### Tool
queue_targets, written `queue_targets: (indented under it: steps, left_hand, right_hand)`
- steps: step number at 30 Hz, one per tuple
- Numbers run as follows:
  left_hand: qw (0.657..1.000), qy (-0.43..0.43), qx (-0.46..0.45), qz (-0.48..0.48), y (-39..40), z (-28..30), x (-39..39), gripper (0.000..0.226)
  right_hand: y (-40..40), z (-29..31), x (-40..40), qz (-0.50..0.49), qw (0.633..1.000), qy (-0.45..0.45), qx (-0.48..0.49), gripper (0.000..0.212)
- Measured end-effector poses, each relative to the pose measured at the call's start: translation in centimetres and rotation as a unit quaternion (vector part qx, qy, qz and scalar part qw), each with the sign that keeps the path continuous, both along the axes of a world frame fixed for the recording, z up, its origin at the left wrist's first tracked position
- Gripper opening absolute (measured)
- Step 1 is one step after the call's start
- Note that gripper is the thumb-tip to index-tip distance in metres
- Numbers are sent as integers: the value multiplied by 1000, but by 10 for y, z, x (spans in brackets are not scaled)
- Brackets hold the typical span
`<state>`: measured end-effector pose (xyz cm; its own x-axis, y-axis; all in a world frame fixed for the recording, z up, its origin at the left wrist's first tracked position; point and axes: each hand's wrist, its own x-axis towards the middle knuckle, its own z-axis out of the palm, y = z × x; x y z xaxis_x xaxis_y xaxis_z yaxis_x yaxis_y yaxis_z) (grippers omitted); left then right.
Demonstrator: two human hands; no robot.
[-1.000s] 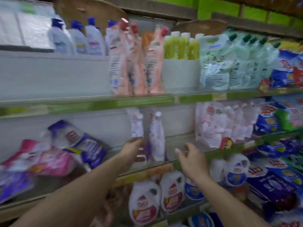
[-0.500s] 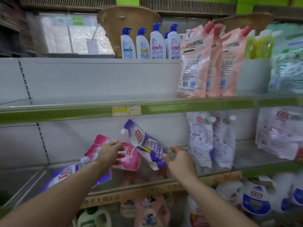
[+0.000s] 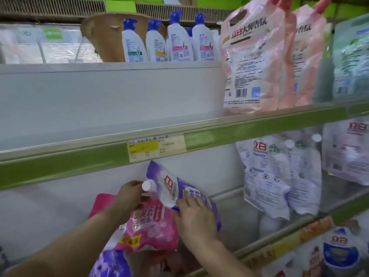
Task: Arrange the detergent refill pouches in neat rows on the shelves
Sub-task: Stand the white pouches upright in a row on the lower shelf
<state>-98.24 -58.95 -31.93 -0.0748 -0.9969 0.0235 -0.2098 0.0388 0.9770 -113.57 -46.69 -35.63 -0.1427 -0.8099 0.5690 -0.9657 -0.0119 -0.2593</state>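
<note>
A purple and white refill pouch with a white cap leans tilted on the middle shelf. My left hand grips its top corner by the spout. My right hand lies over its lower part, fingers curled on its edge. A pink pouch lies slumped below and in front of it, partly under both hands. Another purple pouch lies at the bottom left. Two white pouches stand upright to the right.
Pink pouches stand on the upper shelf with its green price rail. White pump bottles line the top behind a cardboard piece. The lower shelf holds white and blue jugs. The upper shelf's left part shows only its white back panel.
The view swung left from the white pouches to the fallen ones. Both hands moved onto the purple pouch, the left rising to its spout, the right closing on its lower part.
</note>
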Motion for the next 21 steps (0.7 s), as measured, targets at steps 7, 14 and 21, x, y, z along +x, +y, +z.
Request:
queue_targets:
  steps: [7,14,21]
  left_hand:
    - [995,69,47,-53,-26,-7,-60,19]
    - [985,75,67,-143,-33,0,-148,22]
    - [976,115,45,-179,-32,-8,-172,31]
  right_hand:
    - [10,-5,-61,8,977,-108,-186,7]
    - [23,-15,-120,23,934,-309,-178,33]
    - [20,-14,-125,-33,957,-198,-208,45]
